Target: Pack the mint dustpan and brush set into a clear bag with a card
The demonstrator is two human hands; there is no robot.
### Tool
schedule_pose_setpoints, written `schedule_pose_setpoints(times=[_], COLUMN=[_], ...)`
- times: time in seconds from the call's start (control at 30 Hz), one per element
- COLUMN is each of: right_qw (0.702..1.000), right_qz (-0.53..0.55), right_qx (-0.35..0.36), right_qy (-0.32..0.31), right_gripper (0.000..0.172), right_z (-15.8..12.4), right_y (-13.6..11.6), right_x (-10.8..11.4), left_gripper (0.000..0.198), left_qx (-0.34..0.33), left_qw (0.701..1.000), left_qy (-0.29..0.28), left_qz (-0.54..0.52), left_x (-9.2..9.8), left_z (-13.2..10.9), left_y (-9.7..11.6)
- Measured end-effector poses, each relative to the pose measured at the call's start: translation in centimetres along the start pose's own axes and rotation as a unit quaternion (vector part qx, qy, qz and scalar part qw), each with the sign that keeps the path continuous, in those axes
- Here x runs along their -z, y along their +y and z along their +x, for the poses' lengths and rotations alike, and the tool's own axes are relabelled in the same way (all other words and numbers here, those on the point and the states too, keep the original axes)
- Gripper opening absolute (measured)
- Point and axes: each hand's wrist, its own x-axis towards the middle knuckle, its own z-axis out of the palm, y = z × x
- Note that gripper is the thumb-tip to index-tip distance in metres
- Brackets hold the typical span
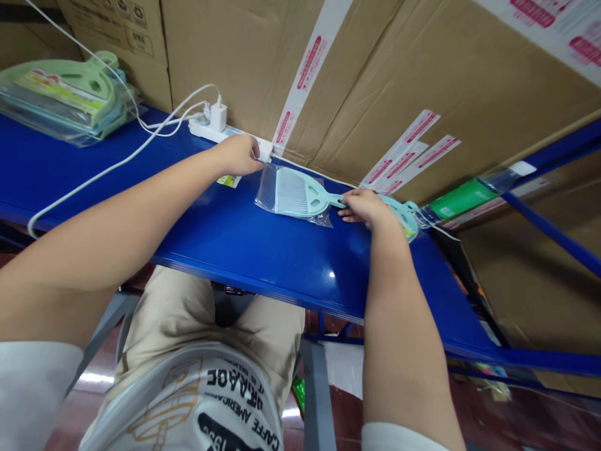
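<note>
A mint-green hand brush [293, 191] with pale bristles lies on the blue shelf, partly inside a clear plastic bag [266, 191]. My right hand [364, 208] is closed around the end of its handle. At the bag's far left corner, my left hand [239, 155] has its fingers curled together, seemingly pinching the plastic; the fingertips are partly hidden. Below that hand, a yellow-green label card [230, 181] shows on the shelf. Another mint-green piece [404, 217], probably a dustpan, sits just beyond my right wrist, partly covered by it.
Several bagged dustpan sets [70, 94] are piled at the far left. A white power strip [206, 129] with plugs and a looping white cable [94, 174] lies along the back. Large cardboard boxes [244, 56] wall the rear. A green-labelled bottle [462, 199] lies at right.
</note>
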Motion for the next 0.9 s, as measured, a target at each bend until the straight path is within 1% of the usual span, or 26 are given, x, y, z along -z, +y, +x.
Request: schedule_pose_setpoints(times=[0.07, 0.13, 0.2, 0.27, 0.3, 0.37, 0.43, 0.53, 0.6, 0.63, 0.7, 0.8, 0.9], right_qw=[0.999, 0.991, 0.973, 0.952, 0.944, 0.936, 0.937, 0.942, 0.943, 0.943, 0.943, 0.943, 0.939], right_qz=[-0.033, -0.08, -0.104, -0.086, -0.066, -0.022, 0.034, 0.113, 0.137, 0.141, 0.141, 0.123, 0.089], right_qx=[0.017, 0.052, 0.104, 0.146, 0.155, 0.149, 0.12, 0.084, 0.09, 0.101, 0.123, 0.166, 0.211], right_qy=[0.028, 0.09, 0.176, 0.253, 0.282, 0.318, 0.327, 0.306, 0.291, 0.285, 0.274, 0.262, 0.258], right_gripper=[0.029, 0.028, 0.028, 0.028, 0.028, 0.032, 0.038, 0.043, 0.045, 0.046, 0.048, 0.05, 0.049], right_z=[0.6, 1.6, 2.7, 3.6, 3.9, 4.2, 4.2, 4.4, 4.5, 4.5, 4.3, 3.8, 3.4], right_y=[0.2, 0.6, 0.9, 1.1, 1.1, 0.9, 0.4, -0.1, -0.2, -0.2, -0.1, 0.1, 0.3], right_x=[0.1, 0.5, 1.0, 1.4, 1.5, 1.5, 1.3, 0.9, 0.7, 0.5, 0.1, -0.5, -1.0], left_gripper=[0.055, 0.068, 0.07, 0.068, 0.068, 0.068, 0.063, 0.046, 0.032, 0.028, 0.03, 0.039, 0.04], left_qx=[-0.023, -0.032, -0.03, -0.027, -0.027, -0.031, -0.038, -0.057, -0.071, -0.078, -0.101, -0.148, -0.151], left_qw=[0.999, 0.996, 0.996, 0.997, 0.997, 0.997, 0.993, 0.981, 0.972, 0.97, 0.969, 0.976, 0.981], left_qy=[0.049, 0.079, 0.083, 0.068, 0.063, 0.067, 0.099, 0.173, 0.212, 0.222, 0.217, 0.156, 0.118], left_qz=[0.0, -0.008, -0.019, -0.029, -0.03, -0.032, -0.044, -0.066, -0.067, -0.064, -0.057, -0.038, -0.04], left_x=[-0.2, -0.4, -0.6, -0.7, -0.6, -0.4, -0.1, 0.6, 1.0, 1.1, 1.2, 0.8, 0.1], left_z=[0.2, 0.1, -0.2, -0.7, -1.0, -1.5, -1.9, -2.5, -2.7, -2.7, -2.7, -2.5, -2.3], left_y=[-0.3, -0.2, 0.1, 0.7, 1.0, 1.5, 2.0, 2.5, 2.7, 2.9, 3.1, 3.4, 3.2])
